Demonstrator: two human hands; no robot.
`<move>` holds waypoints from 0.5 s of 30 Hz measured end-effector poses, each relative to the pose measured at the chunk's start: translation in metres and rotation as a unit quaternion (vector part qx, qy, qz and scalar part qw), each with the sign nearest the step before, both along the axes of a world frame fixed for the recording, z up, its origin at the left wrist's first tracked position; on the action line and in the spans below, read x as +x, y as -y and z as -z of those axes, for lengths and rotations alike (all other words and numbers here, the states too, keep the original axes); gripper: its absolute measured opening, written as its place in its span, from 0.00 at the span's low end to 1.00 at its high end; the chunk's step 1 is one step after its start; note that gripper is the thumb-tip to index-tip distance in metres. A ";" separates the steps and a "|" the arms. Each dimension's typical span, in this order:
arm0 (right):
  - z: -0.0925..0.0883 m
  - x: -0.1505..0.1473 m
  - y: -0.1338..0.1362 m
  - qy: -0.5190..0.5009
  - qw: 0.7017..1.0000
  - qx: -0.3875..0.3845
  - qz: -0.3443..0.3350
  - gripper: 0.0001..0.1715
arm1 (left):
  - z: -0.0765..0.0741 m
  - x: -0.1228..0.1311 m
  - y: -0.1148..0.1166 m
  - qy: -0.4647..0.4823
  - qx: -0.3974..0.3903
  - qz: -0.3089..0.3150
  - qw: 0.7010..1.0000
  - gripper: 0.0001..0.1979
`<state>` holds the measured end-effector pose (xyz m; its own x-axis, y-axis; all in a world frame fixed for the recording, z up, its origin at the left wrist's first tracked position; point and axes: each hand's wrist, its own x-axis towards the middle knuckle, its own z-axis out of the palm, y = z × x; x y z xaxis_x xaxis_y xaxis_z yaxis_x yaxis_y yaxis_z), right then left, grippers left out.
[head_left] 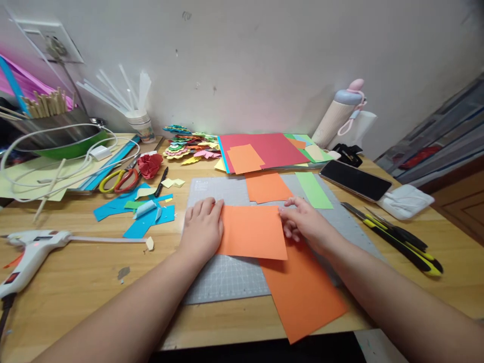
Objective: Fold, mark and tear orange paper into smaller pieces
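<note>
The upper orange sheet lies between the two hands, over the grey cutting mat on the worktop; the left hand rests flat at its left edge, fingers extended and close together, pointing away from the person, with the nearest one running along that edge; the right hand is at its upper right corner, the thumb and forefinger at the paper's edge and the other fingers curled loosely below, though whether they pinch the corner I cannot tell. The sheet is a plain, bright orange rectangle, wider than it is deep, with straight edges; its surface looks smooth and almost flat; its lower right corner overlaps a longer orange sheet, which slants toward the person and reaches past the mat onto the worktop; beyond its top edge lie another orange piece and a light green strip; to the right, beside the forearm, is a black and yellow cutter; left of the mat are blue paper scraps and scissors with red and yellow handles.
</note>
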<state>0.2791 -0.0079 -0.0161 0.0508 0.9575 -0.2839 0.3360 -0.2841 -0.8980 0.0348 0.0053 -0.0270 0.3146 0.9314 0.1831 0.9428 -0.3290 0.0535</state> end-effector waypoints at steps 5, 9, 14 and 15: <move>0.002 -0.014 0.029 -0.063 0.998 -0.019 -0.010 0.19 | 0.009 -0.002 -0.003 0.001 0.001 0.000 1.000 0.25; 0.006 -0.020 0.038 -0.052 0.999 0.013 -0.003 0.19 | 0.013 -0.005 -0.009 0.001 -0.021 0.008 1.000 0.25; 0.005 -0.007 0.046 -0.072 0.997 -0.008 -0.002 0.20 | 0.011 -0.005 -0.009 0.010 -0.030 0.014 0.999 0.25; 0.004 -0.002 0.047 -0.076 0.997 -0.014 0.001 0.20 | 0.011 -0.005 -0.009 0.014 -0.029 0.013 0.999 0.25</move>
